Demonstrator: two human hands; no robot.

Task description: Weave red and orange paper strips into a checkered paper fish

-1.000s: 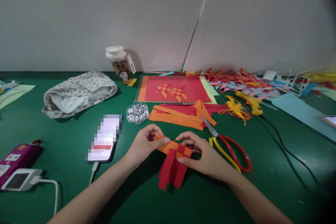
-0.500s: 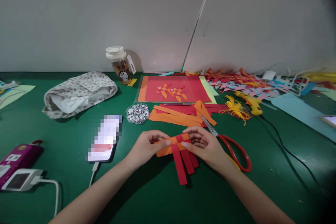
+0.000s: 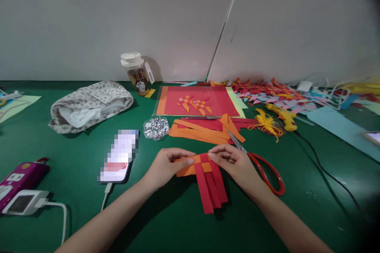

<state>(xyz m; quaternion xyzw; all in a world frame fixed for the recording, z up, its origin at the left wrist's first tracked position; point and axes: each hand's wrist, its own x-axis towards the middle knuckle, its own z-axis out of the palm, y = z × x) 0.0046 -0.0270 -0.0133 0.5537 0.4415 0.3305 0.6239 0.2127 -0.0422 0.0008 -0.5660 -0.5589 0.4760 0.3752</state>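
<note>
Between my two hands is a small weave of orange and red paper strips [image 3: 204, 167], held above the green table. Its orange end lies to the left, and several red tails hang down toward me. My left hand [image 3: 170, 166] pinches the orange end, thumb on top and fingers behind. At the upper right of the weave my right hand [image 3: 231, 161] pinches the strips near a red and orange crossing; its fingertips behind the paper are hidden. Scissors [image 3: 267, 172] with red handles lie just right of my right hand, partly behind it.
Beyond the hands lie loose orange strips [image 3: 198, 132], a box of googly eyes [image 3: 156, 128] and a red sheet [image 3: 213, 95] bearing two woven fish. A yellow glue gun [image 3: 283, 116] and yellow string [image 3: 265, 123] are rightward. Leftward are a phone [image 3: 120, 156], cloth [image 3: 89, 104] and cup [image 3: 136, 73].
My right thumb has shifted up toward the weave's top edge. More of the red strips shows at the right, and the red tails hang slightly lower. My left hand keeps its grip.
</note>
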